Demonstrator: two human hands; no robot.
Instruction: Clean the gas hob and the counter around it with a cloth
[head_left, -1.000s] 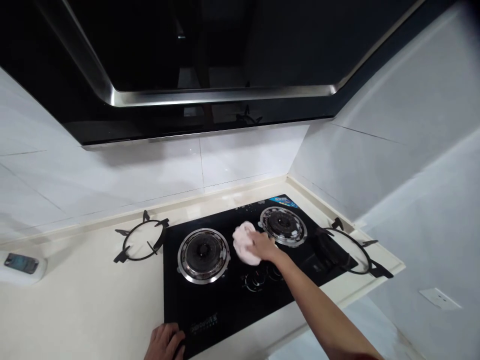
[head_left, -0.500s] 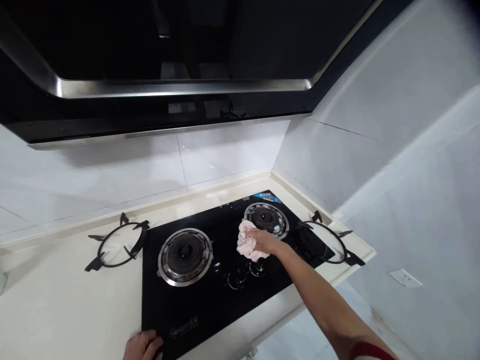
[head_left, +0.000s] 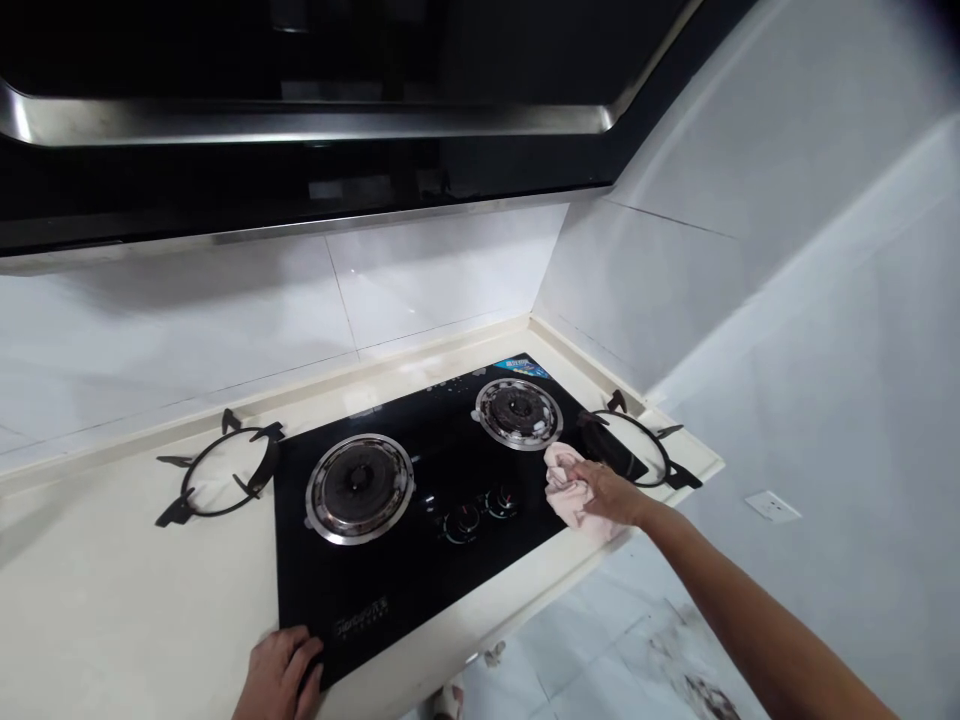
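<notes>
My right hand grips a crumpled pale pink cloth. It presses the cloth on the front right part of the black glass gas stove, and the cloth overlaps the front edge there. My left hand lies on the stove's front left corner, empty, with its fingers slightly bent. The left burner and the right burner are bare of their pan supports, and both have stained metal rings. Two control knobs, a left one and a right one, sit between them.
One black pan support lies on the cream countertop left of the stove. Another pan support rests partly on the stove's right edge, just beyond the cloth. A dark range hood overhangs the back. A wall stands on the right.
My right hand has moved the cloth right and toward the front, from beside the right burner to the stove's front right edge. My left hand remains at the corner. The view has shifted slightly.
</notes>
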